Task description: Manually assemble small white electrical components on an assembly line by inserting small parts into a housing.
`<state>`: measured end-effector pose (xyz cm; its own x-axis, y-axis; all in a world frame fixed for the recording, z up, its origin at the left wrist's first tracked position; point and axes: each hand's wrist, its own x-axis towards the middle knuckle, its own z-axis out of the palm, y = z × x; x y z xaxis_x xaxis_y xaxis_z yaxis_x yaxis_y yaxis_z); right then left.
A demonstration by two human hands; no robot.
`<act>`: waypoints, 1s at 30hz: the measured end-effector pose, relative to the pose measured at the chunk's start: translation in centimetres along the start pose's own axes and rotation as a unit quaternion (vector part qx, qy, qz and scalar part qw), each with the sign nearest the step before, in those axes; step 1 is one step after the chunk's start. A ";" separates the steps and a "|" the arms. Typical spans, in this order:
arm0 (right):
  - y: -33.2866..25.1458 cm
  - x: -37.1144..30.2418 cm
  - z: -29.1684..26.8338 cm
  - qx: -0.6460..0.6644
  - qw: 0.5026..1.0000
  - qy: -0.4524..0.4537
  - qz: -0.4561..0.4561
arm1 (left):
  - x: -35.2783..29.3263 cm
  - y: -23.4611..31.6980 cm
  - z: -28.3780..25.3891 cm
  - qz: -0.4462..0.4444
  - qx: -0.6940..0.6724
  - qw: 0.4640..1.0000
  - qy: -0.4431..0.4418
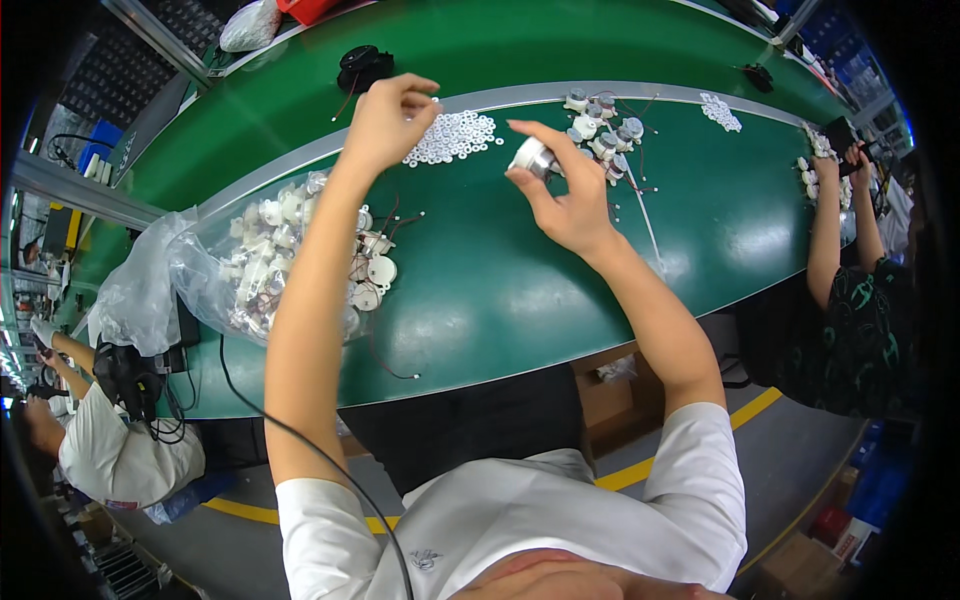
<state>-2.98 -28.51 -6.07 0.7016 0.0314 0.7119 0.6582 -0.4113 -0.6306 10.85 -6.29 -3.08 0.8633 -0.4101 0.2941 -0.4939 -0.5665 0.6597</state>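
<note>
My right hand grips a small round motor with a white face and a silver body, held above the green table between thumb and fingers. My left hand is raised at the left edge of a spread of small white ring washers. Its thumb and fingertips come together, and anything between them is too small to make out. Beyond my right hand lies a cluster of similar motors with thin wires. More white motors sit beside my left forearm, partly spilling from a clear plastic bag.
A metal rail divides the table from a green belt behind. A black round device sits on the belt. A black cable crosses my left arm. Co-workers sit at left and right, one with more washers nearby.
</note>
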 end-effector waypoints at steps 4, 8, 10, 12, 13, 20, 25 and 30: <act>0.3 -1.0 0.5 0.101 0.980 -0.068 0.155 | 2.8 -3.1 3.0 0.035 0.144 0.986 0.082; 1.0 -1.2 0.6 0.098 0.981 -0.099 0.138 | 3.9 -4.4 3.8 0.030 0.143 0.987 0.065; 1.0 -1.2 0.9 0.100 0.980 -0.116 0.125 | 3.8 -4.7 3.7 0.022 0.116 0.992 0.051; 0.8 -1.2 0.9 0.096 0.982 -0.128 0.099 | 4.1 -4.9 3.8 0.033 0.120 0.992 0.022; 0.9 -1.2 1.0 0.100 0.983 -0.126 0.093 | 4.4 -4.9 3.8 0.040 0.122 0.992 0.008; 0.9 -1.1 0.9 0.098 0.977 -0.152 0.115 | 5.5 -4.2 5.0 0.076 0.109 0.991 0.025; 1.3 -1.3 1.5 0.100 0.974 -0.161 0.124 | 6.2 -4.5 5.5 0.063 0.100 0.993 -0.016; 1.4 -1.2 1.3 0.085 0.970 -0.185 0.130 | 6.7 -3.1 6.5 0.119 0.135 0.984 -0.010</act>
<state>-2.53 -27.92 -8.23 0.8794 0.2837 0.3822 0.4591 -0.2930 -0.8387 17.50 -12.01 -7.64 0.7193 -0.5660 0.4028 -0.6933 -0.6214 0.3650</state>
